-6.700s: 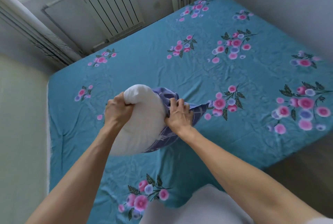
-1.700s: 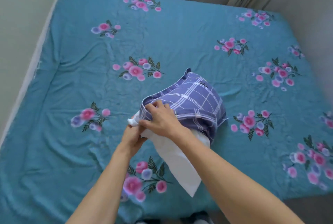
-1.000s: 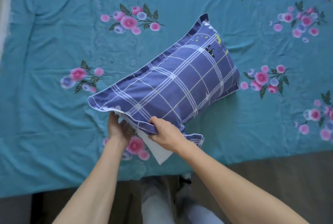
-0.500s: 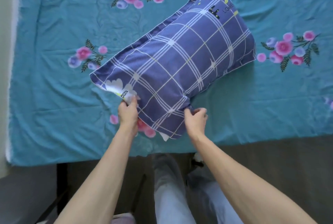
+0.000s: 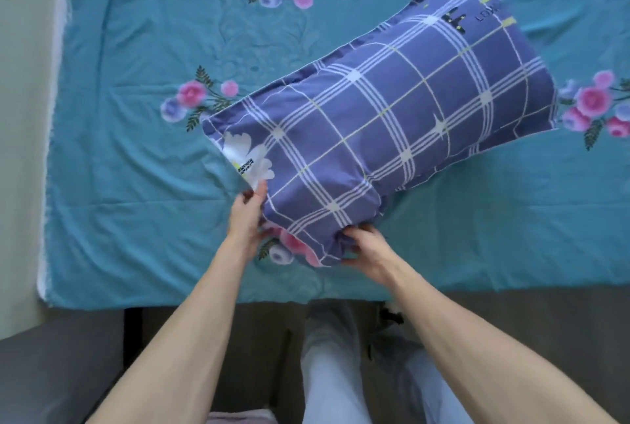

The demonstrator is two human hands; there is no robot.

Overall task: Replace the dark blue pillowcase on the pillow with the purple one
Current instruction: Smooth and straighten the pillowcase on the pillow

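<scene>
On the bed (image 5: 143, 137), near its front edge, lies the pillow in its purple pillowcase (image 5: 392, 123). Left hand (image 5: 246, 219) pinches the case's near corner, right hand (image 5: 366, 248) bunches its open end. Loose tucking could leave the filling slipping out.

A home bedroom: a bed (image 5: 136, 185) under a teal floral sheet.

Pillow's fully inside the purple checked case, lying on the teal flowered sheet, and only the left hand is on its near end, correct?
Not quite: both hands are on it. The head view shows the left hand and the right hand at the near end of the purple case on the sheet.
</scene>
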